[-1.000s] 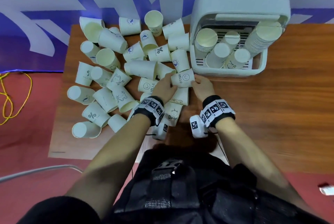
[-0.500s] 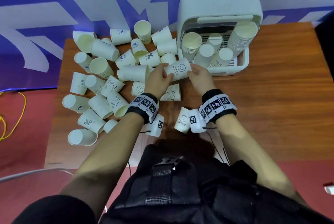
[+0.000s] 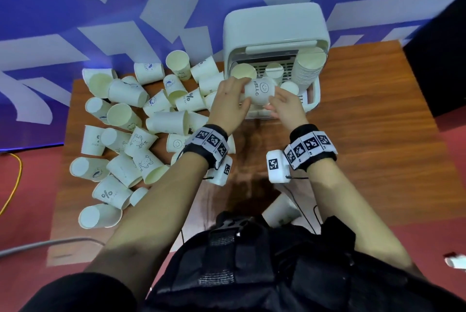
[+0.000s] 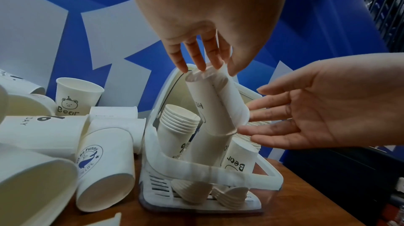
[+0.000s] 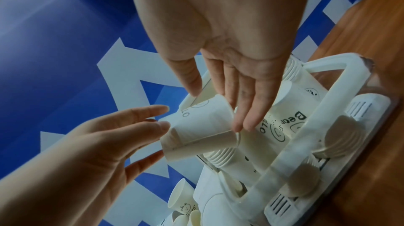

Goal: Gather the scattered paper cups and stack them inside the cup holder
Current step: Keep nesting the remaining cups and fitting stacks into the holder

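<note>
A white paper cup printed HELLO (image 3: 259, 89) (image 4: 218, 101) (image 5: 201, 126) is upside down over a leaning stack in the white cup holder (image 3: 274, 26) (image 4: 210, 172) (image 5: 341, 108). My left hand (image 3: 240, 96) (image 4: 205, 69) (image 5: 163, 134) touches the cup's base with straight fingertips. My right hand (image 3: 274, 101) (image 4: 251, 122) (image 5: 218, 108) lies against its rim end, fingers straight and thumb on its side. The holder also holds a tall stack (image 3: 309, 67) at its right and shorter stacks (image 4: 177, 129).
Several loose cups (image 3: 121, 135) lie scattered over the left half of the wooden table (image 3: 365, 147), some against the holder's left side. One cup (image 3: 281, 213) lies near the front edge by my body. A blue and white wall stands behind.
Both hands lifted the HELLO cup off the table and carried it away from me into the holder, where it now sits over a stack. Their fingers have straightened.
</note>
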`<state>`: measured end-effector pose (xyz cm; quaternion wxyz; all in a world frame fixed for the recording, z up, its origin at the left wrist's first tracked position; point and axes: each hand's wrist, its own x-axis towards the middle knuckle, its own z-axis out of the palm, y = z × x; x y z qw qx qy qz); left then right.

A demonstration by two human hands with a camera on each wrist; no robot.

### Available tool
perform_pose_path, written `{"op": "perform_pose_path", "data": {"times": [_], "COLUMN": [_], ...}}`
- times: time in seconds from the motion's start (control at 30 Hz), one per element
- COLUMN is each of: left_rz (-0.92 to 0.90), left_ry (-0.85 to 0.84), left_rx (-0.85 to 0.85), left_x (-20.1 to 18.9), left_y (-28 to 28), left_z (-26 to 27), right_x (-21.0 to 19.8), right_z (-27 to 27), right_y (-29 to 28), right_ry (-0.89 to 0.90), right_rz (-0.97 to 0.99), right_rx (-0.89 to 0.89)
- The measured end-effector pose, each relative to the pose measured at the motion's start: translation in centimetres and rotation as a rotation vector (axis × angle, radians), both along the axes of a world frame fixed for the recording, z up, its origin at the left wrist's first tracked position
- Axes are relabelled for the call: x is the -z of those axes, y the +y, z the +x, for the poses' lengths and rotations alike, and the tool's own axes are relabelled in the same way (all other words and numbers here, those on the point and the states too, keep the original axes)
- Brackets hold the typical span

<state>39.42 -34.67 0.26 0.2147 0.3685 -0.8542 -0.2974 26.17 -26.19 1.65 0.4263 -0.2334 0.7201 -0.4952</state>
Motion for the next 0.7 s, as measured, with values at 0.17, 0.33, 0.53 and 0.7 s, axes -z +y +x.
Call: {"op": "perform_pose_path", "data": {"times": [0.17,0.33,0.53,0.7], "left_rz": [-0.038,-0.076,-0.028,-0.007], "left_ry": [0.043,0.033,0.013,-0.048], "left_rx": [-0.038,-0.037,-0.030,0.001], "left_x": [0.0,0.1,1.1,2.4], "left_y": [-0.4,-0.1,0.4,0.5], "left_z": [-1.5,-3.3,-4.6,-5.2], "right_x": [0.5,1.7,3.4,4.2], "right_z": [-2.1,-4.0,-4.8,-5.6], "right_y": [-1.4,-2.2,-2.5,-2.5], "right_ry": [-0.031,-0.048,-0.082,-0.020], "right_rz": [0.015,0.062,0.120,0.126], "right_rx": [-0.076,-0.093,-0.143,-0.241]}}
